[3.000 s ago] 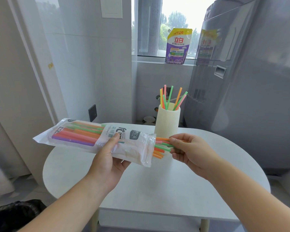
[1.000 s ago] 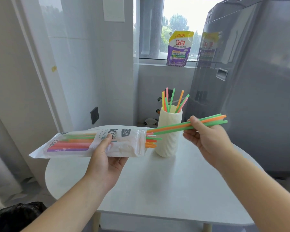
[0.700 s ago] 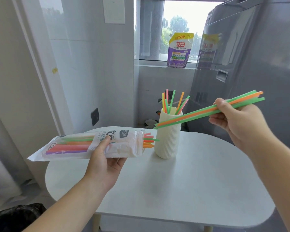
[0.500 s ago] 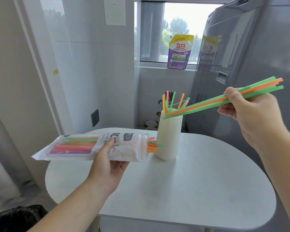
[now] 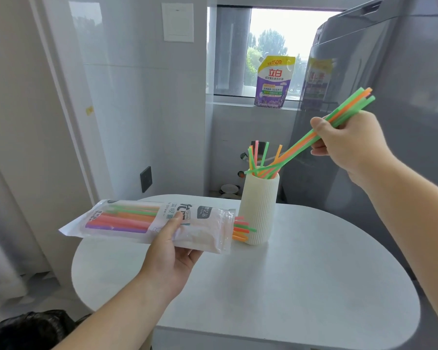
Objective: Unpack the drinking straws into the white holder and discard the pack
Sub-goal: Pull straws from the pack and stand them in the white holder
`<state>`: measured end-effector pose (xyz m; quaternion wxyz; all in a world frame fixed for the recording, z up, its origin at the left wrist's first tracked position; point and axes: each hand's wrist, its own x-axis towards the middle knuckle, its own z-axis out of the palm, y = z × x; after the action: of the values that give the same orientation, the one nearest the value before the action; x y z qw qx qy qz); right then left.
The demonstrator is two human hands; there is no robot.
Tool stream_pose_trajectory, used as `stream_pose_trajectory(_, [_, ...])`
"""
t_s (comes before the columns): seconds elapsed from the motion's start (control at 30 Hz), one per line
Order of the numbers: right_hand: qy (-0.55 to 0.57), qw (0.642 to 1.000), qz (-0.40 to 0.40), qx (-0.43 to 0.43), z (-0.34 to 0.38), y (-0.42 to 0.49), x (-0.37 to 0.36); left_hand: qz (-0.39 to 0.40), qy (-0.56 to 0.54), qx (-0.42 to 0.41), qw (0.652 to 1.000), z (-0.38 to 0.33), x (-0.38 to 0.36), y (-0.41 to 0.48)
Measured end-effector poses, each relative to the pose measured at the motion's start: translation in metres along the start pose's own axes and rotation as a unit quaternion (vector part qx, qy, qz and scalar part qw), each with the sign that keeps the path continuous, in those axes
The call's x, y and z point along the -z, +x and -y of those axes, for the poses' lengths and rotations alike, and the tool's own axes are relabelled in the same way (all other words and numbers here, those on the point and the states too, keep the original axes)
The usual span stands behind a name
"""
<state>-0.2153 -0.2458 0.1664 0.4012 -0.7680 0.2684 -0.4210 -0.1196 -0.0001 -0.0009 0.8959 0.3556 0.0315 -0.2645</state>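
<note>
My left hand [image 5: 171,251] grips the clear plastic straw pack [image 5: 142,221] level above the white table [image 5: 288,286]; coloured straw ends poke out of its open right end. A ribbed white holder [image 5: 259,208] stands upright just right of the pack, with several coloured straws in it. My right hand [image 5: 347,145] pinches a small bundle of green and orange straws [image 5: 299,145], tilted, with its lower tips at the holder's mouth and its upper ends pointing up to the right.
A grey washing machine [image 5: 390,97] rises right behind the table. A purple detergent pouch [image 5: 273,82] stands on the window sill. A black bag [image 5: 28,329] lies on the floor at the lower left. Tiled walls close the left side.
My right hand pulled a few straws out of the pack, lifted them up to the right, then tipped their lower ends down to the holder's mouth. The pack stayed in my left hand.
</note>
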Motion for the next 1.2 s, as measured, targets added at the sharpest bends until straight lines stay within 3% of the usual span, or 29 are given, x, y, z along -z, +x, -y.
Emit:
stream_pose_trajectory(0.33, [-0.007, 0.999, -0.028, -0.045, 0.003, 0.014, 0.006, 0.005, -0.003, -0.003, 1.000, -0.002, 0.003, 0.002])
stream_pose_trajectory(0.67, [-0.101, 0.991, 0.091, -0.017, 0.010, 0.011, -0.031, 0.007, 0.009, 0.010, 1.000, 0.003, 0.001, 0.000])
stream_pose_trajectory(0.93, [-0.187, 0.978, 0.087, 0.020, 0.024, 0.026, -0.044, 0.010, 0.014, 0.013, 1.000, 0.004, 0.002, 0.001])
stream_pose_trajectory(1.2, [-0.231, 0.963, 0.139, -0.001, 0.005, 0.029, -0.066, 0.008, 0.012, 0.014, 1.000, 0.005, 0.002, 0.003])
